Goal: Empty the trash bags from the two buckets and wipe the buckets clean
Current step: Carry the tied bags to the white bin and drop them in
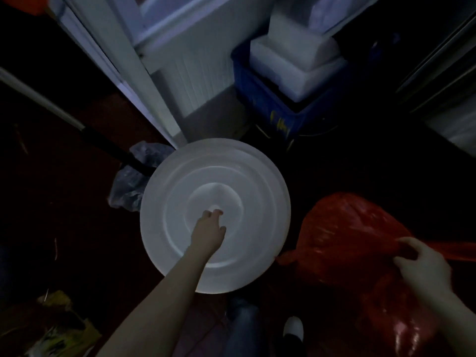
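Crowding white lid (pixel 231 173): blue crate (pixel 260 104), grey bag (pixel 128 184).

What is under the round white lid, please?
It cannot be seen: the white lid covers everything below it. The left hand grips its centre knob. Only a grey plastic bag shows beside its left edge.

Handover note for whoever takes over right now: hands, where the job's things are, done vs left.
Left hand: fingers curled on the centre knob of the round white lid; lid not visibly lifted.
Right hand: grips the gathered neck of the full red trash bag, which sits to the right of the lid.
A crumpled grey bag lies on the floor left of the lid.
Done: the red bag looks out of a bucket.
Left: whatever is under the lid is hidden; no bucket interior or cloth in view, so wiping is not visibly started.
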`<action>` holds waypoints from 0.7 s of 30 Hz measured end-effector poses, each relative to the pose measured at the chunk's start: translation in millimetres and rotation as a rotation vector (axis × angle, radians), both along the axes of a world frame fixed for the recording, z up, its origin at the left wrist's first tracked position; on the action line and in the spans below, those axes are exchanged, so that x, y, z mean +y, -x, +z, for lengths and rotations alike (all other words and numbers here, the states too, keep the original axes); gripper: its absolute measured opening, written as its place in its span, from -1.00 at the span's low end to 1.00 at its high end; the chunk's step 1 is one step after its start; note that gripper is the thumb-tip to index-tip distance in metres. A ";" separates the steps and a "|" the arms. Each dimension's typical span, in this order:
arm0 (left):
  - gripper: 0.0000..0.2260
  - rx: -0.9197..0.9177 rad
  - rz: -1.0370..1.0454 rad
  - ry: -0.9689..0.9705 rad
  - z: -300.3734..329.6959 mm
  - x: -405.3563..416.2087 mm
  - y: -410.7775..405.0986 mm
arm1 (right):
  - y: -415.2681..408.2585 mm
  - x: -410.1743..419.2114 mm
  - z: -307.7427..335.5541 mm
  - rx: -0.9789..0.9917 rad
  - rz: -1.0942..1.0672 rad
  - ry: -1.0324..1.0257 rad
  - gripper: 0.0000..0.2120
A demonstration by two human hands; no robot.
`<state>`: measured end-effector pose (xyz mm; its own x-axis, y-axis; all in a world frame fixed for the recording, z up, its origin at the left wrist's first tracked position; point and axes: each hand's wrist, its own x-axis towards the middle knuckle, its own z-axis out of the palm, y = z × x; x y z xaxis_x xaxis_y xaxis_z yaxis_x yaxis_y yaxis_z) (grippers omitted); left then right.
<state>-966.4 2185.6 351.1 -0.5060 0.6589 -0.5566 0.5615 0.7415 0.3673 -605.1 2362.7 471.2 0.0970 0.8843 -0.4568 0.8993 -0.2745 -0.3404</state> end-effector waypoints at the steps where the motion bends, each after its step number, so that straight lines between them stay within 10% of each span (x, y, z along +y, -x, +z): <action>1: -0.55 0.012 -0.020 0.037 -13.9 8.8 6.4 | -0.9 8.0 -9.2 -0.020 -0.020 0.016 -0.53; 10: -0.54 0.240 -0.232 0.268 -97.0 40.3 33.4 | -63.6 70.8 -101.1 0.003 -0.043 -0.063 -0.39; 21: -0.66 0.130 -0.013 0.067 -59.3 -21.5 77.3 | 91.9 57.5 13.2 0.039 0.169 -0.106 -0.63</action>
<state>-1043.7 2164.1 291.7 -0.5685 0.6294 -0.5298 0.6109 0.7543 0.2406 -697.0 2420.2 484.5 -0.0729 0.9300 -0.3603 0.9149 -0.0814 -0.3953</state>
